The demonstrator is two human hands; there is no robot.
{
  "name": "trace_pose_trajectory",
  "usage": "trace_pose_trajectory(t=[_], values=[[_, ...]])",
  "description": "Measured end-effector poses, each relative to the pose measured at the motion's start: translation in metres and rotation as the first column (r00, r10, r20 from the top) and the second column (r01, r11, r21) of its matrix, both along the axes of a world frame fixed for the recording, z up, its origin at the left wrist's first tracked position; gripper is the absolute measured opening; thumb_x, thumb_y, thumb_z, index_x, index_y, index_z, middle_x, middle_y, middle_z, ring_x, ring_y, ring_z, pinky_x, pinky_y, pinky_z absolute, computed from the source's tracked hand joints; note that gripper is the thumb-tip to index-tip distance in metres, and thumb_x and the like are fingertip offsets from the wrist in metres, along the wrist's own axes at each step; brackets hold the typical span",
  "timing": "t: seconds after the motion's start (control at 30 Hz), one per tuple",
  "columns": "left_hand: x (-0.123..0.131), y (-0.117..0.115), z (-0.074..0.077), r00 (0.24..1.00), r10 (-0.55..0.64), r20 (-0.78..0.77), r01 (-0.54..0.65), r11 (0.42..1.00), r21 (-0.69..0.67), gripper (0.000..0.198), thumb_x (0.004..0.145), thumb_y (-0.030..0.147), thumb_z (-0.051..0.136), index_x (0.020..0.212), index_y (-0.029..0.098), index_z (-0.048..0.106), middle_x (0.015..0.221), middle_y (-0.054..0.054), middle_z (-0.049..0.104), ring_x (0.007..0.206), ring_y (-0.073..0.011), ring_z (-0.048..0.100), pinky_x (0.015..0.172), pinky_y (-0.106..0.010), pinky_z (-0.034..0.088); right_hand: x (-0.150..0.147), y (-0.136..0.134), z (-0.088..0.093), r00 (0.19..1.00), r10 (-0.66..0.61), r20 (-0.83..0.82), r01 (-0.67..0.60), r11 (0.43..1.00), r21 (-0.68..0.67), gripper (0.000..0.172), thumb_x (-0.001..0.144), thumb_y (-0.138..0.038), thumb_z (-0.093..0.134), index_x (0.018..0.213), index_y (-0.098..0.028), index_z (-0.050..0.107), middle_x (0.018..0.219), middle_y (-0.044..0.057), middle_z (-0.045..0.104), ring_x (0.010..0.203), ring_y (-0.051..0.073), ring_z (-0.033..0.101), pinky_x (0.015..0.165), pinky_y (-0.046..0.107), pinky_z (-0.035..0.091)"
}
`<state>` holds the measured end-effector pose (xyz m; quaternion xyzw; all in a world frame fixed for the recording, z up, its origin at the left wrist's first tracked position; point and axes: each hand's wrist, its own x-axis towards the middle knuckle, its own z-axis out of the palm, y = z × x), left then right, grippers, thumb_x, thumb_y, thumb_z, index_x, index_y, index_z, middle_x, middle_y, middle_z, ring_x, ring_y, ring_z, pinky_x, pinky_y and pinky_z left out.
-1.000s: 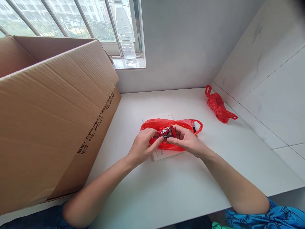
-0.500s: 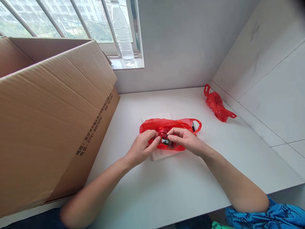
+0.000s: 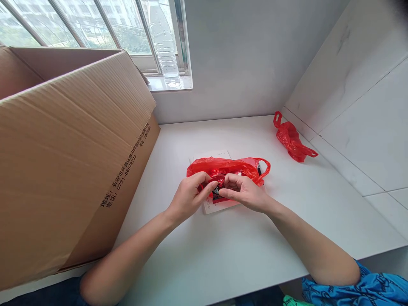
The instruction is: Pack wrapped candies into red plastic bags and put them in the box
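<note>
A small glossy red-and-black packet [image 3: 217,196] is pinched between left hand [image 3: 193,190] and right hand [image 3: 245,192], its long axis pointed near-to-far.

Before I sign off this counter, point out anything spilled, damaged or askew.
Nothing looks spilled or damaged. Slightly untidy: the open red bag lies crumpled over the white paper, covering part of it.
</note>
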<state>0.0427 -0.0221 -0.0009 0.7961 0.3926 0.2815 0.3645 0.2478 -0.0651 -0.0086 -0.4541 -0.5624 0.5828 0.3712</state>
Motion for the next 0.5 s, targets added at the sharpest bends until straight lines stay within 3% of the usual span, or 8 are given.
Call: trace_pose_trajectory(t=[0.13,0.23,0.37,0.5], values=[[0.0006,0.0002,0.0001,1.0,0.001,0.008,-0.001,1.0,-0.009,0.034,0.095,0.039,0.055,0.069,0.018,0.048,0.064,0.003,0.051,0.057,-0.0095,0.04,0.053,-0.024,0.032,-0.0039,-0.0013,-0.0037,0.995,-0.102,-0.02,0.104,0.993,0.062,0.029,0.087,-0.048,0.068,0.081,-0.022,0.058,0.075,-0.003,0.056,0.069,0.012,0.051,0.062,0.027,0.041],[-0.0003,-0.0002,0.0009,0.999,-0.004,0.05,0.011,0.99,-0.14,0.03,0.095,0.044,0.054,0.078,0.019,0.053,0.07,0.002,0.056,0.061,-0.0099,0.047,0.054,-0.022,0.037,-0.0068,-0.0004,-0.0057,0.987,-0.126,-0.105,0.132,0.989,0.059,0.028,0.087,-0.047,0.068,0.081,-0.022,0.058,0.078,-0.002,0.059,0.072,0.013,0.055,0.067,0.029,0.047],[-0.0003,-0.0025,0.002,0.998,-0.04,0.051,0.055,0.945,-0.323,0.035,0.084,0.048,0.07,0.082,0.02,0.05,0.07,0.005,0.057,0.06,-0.0091,0.049,0.053,-0.021,0.038,-0.0083,0.0018,-0.0077,0.969,-0.13,-0.212,0.133,0.991,-0.001,0.028,0.087,-0.046,0.068,0.079,-0.022,0.056,0.078,-0.001,0.061,0.075,0.015,0.059,0.074,0.033,0.054],[0.0014,-0.0035,0.0023,0.994,-0.017,0.108,0.059,0.917,-0.394,0.035,0.082,0.045,0.073,0.08,0.019,0.05,0.068,0.005,0.054,0.06,-0.0081,0.048,0.052,-0.02,0.038,-0.0064,0.0027,-0.0085,0.978,-0.176,-0.115,0.185,0.98,0.076,0.03,0.09,-0.049,0.064,0.077,-0.022,0.06,0.077,0.0,0.062,0.075,0.016,0.061,0.075,0.034,0.055]])
